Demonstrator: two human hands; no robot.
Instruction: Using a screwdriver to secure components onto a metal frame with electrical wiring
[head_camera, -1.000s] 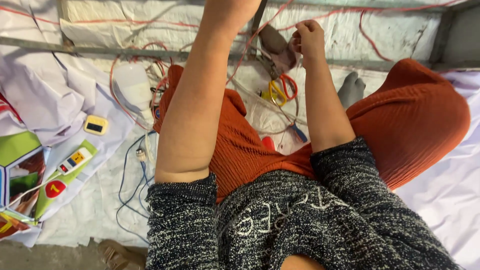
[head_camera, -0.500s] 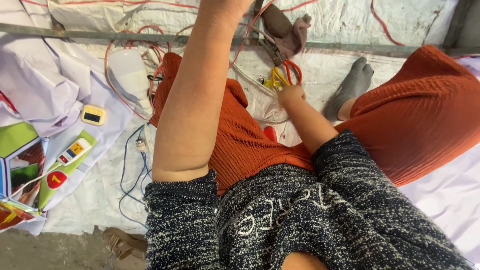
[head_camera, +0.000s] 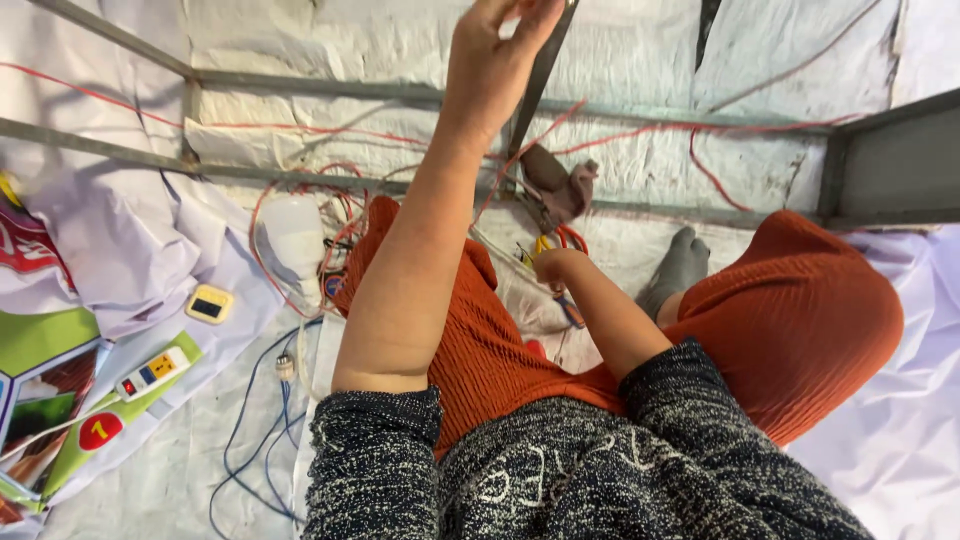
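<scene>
My left hand (head_camera: 495, 60) is raised high at the top of the view, fingers closed around a thin dark metal strip (head_camera: 535, 85) that slants down toward the frame bars. A red wire (head_camera: 620, 125) runs past that strip. My right hand (head_camera: 555, 268) is low between my knees, curled, touching pliers with yellow and red handles (head_camera: 558, 240). Whether it grips them is hidden. A blue-handled tool (head_camera: 570, 312) lies just below that hand. I sit on the floor in orange trousers (head_camera: 800, 310) and a speckled sweater.
Grey metal frame bars (head_camera: 300, 95) cross the white sheet ahead. A white bulb (head_camera: 292, 235) sits among red wires on the left, with a small yellow device (head_camera: 210, 303), a power strip (head_camera: 152, 372), blue wires (head_camera: 250, 440) and printed sheets. A brown cloth (head_camera: 560, 185) lies by the bars.
My right hand came down from the raised strip to the pliers on the floor. My left hand stayed up on the strip, and the view tilted upward.
</scene>
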